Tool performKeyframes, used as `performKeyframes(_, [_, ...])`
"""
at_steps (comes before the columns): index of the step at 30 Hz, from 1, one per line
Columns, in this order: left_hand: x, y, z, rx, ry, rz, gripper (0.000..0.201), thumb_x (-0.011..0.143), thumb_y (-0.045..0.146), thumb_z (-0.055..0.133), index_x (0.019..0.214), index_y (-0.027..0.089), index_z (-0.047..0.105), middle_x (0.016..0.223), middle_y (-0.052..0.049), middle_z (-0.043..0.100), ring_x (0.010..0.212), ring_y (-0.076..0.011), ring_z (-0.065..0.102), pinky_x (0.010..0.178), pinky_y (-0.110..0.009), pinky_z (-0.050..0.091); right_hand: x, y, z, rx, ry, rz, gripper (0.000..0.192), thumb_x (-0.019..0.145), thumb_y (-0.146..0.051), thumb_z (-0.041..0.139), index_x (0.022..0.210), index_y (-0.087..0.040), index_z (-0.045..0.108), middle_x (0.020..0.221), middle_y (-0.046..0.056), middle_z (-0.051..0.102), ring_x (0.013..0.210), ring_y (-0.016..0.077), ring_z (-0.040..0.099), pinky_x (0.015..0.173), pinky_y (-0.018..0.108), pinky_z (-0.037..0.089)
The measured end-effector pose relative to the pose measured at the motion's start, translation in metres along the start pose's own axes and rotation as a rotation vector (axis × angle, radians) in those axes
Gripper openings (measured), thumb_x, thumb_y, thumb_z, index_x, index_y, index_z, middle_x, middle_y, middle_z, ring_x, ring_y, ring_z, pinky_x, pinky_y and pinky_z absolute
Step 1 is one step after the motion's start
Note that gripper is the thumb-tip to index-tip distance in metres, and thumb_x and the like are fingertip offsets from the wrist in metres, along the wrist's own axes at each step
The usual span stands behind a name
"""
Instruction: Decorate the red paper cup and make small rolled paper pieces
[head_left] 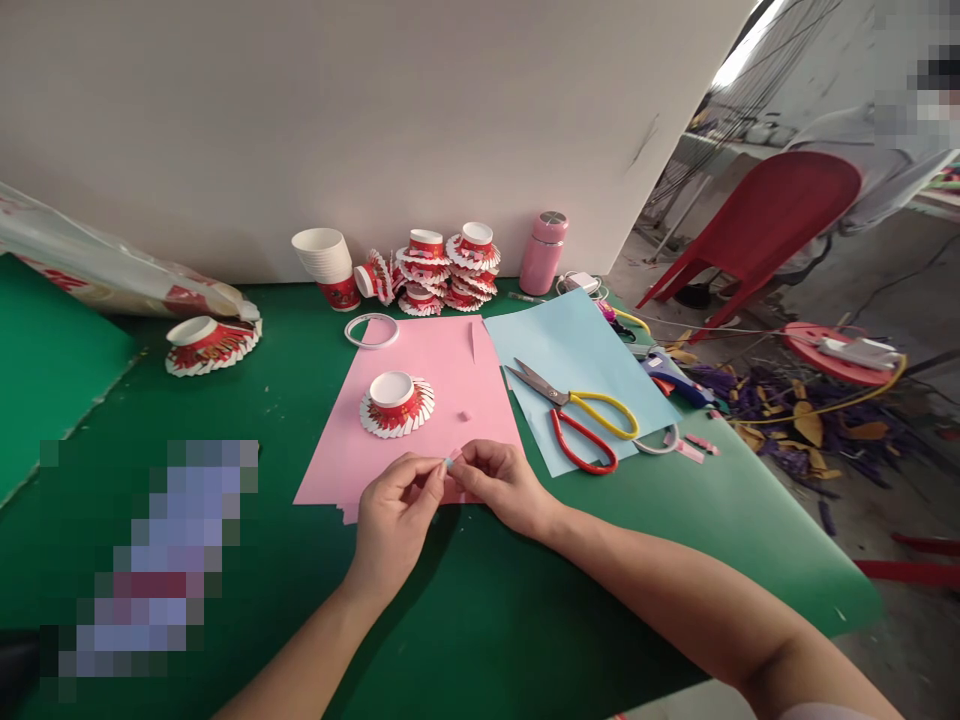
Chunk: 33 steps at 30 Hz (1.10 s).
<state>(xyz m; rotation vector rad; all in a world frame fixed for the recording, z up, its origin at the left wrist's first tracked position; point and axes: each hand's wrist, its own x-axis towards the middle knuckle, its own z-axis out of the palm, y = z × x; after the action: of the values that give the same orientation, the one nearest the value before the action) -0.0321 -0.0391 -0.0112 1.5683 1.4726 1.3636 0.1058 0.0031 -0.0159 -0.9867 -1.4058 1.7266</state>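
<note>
My left hand [396, 515] and my right hand [501, 483] meet over the near edge of a pink paper sheet [450, 375]. Together their fingertips pinch a tiny pale paper piece [451, 460]. On the pink sheet, just beyond my hands, sits a cut paper cup [397, 403] with red and white strips fanned out around its base. Yellow and red handled scissors [577, 418] lie on a light blue sheet [574, 355] to the right.
The green table [525, 600] carries a stack of paper cups [328, 262], several finished fanned cups [442, 270], another fanned cup [211, 343], a white ring [371, 330], a pink bottle [543, 253] and a glue gun [671, 372]. A red chair [757, 230] and paper scraps lie right.
</note>
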Motion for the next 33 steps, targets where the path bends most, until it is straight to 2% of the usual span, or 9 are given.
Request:
performKeyframes(5, [0.0,-0.001,0.0,0.184,0.047,0.253,0.013,0.082,0.013,0.052,0.079,0.017,0.064,0.069,0.0,0.063,0.06,-0.01,0.058,0.054,-0.019,0.049,0.0,0.003,0.002,0.168,-0.003,0.084,0.043,0.062,-0.056,0.069,0.066,-0.016,0.053,0.063,-0.003,0.054,0.059,0.0089,0.05,0.061,0.024,0.044])
performKeyframes(11, [0.003,-0.008,-0.001,0.445,0.066,0.575,0.017,0.083,0.008,0.049,0.089,0.016,0.063,0.073,-0.004,0.064,0.068,-0.0145,0.06,0.063,-0.024,0.051,0.0,0.004,0.002,0.263,0.006,0.127,0.042,0.058,-0.052,0.074,0.066,-0.015,0.055,0.063,-0.003,0.056,0.059,0.0086,0.053,0.064,0.025,0.047])
performKeyframes(16, [0.005,-0.009,-0.003,0.583,0.029,0.7,0.023,0.084,0.008,0.046,0.099,0.017,0.06,0.073,-0.004,0.062,0.07,-0.0175,0.059,0.065,-0.031,0.051,0.001,0.003,0.001,0.284,0.015,0.133,0.038,0.057,-0.047,0.077,0.064,-0.015,0.056,0.057,-0.004,0.054,0.053,0.0065,0.049,0.055,0.02,0.043])
performKeyframes(19, [0.005,-0.006,-0.004,0.643,0.001,0.755,0.022,0.084,0.005,0.045,0.099,0.014,0.058,0.074,-0.006,0.061,0.069,-0.0178,0.057,0.066,-0.033,0.049,0.001,-0.002,0.001,0.294,0.019,0.15,0.038,0.057,-0.046,0.076,0.063,-0.015,0.056,0.055,-0.005,0.054,0.05,0.0061,0.047,0.051,0.02,0.041])
performKeyframes(23, [0.006,-0.003,-0.005,0.708,-0.018,0.785,0.018,0.083,0.004,0.046,0.092,0.011,0.059,0.071,-0.006,0.059,0.065,-0.0177,0.054,0.065,-0.034,0.048,0.0,-0.009,0.002,0.236,0.036,0.158,0.041,0.059,-0.051,0.073,0.062,-0.014,0.057,0.055,-0.003,0.055,0.048,0.0053,0.045,0.048,0.019,0.038])
performKeyframes(27, [0.006,-0.004,-0.005,0.697,-0.02,0.775,0.021,0.083,0.003,0.045,0.096,0.011,0.06,0.074,-0.008,0.061,0.069,-0.0186,0.056,0.068,-0.034,0.048,0.0,-0.006,0.002,0.213,0.043,0.13,0.042,0.062,-0.053,0.071,0.064,-0.014,0.056,0.052,-0.005,0.052,0.046,0.0044,0.042,0.046,0.018,0.035])
performKeyframes(30, [0.005,-0.006,-0.004,0.647,-0.016,0.706,0.024,0.083,0.005,0.046,0.1,0.013,0.061,0.077,-0.008,0.063,0.071,-0.0187,0.058,0.068,-0.034,0.05,0.002,0.0,0.001,0.204,0.031,0.102,0.041,0.065,-0.053,0.069,0.066,-0.014,0.055,0.053,-0.005,0.052,0.046,0.0043,0.041,0.045,0.018,0.034])
performKeyframes(33, [0.004,-0.005,-0.003,0.506,0.005,0.57,0.023,0.083,0.011,0.048,0.101,0.016,0.062,0.081,-0.007,0.065,0.075,-0.0181,0.062,0.069,-0.032,0.052,0.003,0.003,-0.001,0.171,0.041,0.064,0.041,0.067,-0.054,0.067,0.069,-0.015,0.055,0.057,-0.004,0.053,0.047,0.005,0.042,0.046,0.019,0.034])
